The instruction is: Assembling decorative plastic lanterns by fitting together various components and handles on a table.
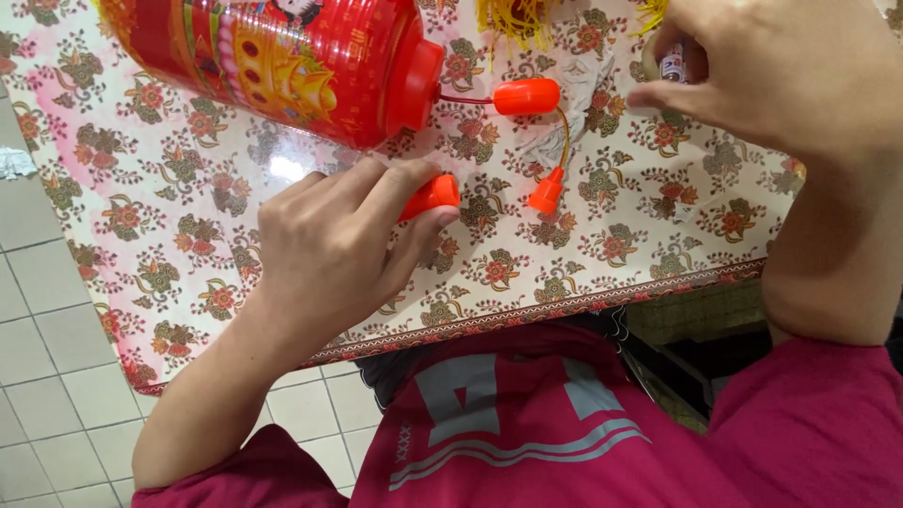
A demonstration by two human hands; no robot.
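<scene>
My left hand (339, 240) rests on the floral tablecloth (188, 179) and pinches a small orange plastic piece (431, 196) between thumb and fingers. Just beyond it lies a big red and gold lantern (282, 56) on its side. A thin wire runs from its red end cap to an orange capsule (527, 96), and a yellow cord leads down to an orange cone (547, 192). At the top right my right hand (771, 71) is closed around a small tube with a printed label (673, 64), mostly hidden by the fingers.
Crumpled clear film (569, 108) lies by the capsule. Yellow tassel strands (517, 19) hang in at the top edge. The table's patterned border (527, 315) runs just in front of my pink shirt. Grey floor tiles (38, 310) lie to the left.
</scene>
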